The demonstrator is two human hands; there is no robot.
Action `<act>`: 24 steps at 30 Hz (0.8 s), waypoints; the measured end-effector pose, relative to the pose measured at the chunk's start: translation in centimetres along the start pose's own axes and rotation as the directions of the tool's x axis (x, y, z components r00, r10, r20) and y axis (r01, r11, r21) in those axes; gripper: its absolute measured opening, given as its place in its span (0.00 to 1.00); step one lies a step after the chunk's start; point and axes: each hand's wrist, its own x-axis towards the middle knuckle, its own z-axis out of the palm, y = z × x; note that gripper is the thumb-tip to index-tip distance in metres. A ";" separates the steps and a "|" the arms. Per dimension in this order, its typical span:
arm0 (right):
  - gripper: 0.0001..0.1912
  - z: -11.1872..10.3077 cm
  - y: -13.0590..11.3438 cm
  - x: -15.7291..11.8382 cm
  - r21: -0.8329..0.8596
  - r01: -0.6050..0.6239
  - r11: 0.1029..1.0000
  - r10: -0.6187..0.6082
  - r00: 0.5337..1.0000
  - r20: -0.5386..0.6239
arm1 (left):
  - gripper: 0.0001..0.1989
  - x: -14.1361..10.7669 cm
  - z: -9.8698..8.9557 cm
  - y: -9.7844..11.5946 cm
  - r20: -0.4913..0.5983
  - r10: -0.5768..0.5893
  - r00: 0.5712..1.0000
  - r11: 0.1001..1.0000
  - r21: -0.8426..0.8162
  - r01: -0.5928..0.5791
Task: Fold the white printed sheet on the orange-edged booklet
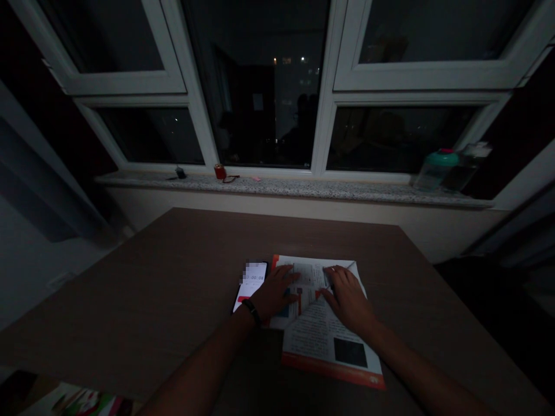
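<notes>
On the phone, which lies left of the printed sheet, the lit screen shows digits of a timer; they look like "00:08", and the part before them is blurred by pixels. The sheet carries many lines of small print, but these are too small and dim for reading.

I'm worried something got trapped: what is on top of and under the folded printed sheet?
On the folded printed sheet lie the left hand and right hand. Tabletop shows around it; what lies underneath is hidden.
</notes>
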 end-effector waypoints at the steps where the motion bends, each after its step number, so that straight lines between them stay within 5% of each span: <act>1: 0.23 -0.1 0.1 -0.2 0.009 0.003 1.000 -0.003 1.000 0.004 | 0.28 0.0 0.0 0.0 0.007 -0.005 1.000 1.000 -0.004 0.005; 24: 0.28 -1.8 1.3 -2.7 0.109 0.002 0.994 -0.018 0.989 0.146 | 0.29 0.0 -0.4 -0.1 0.045 -0.044 0.998 0.998 -0.044 0.046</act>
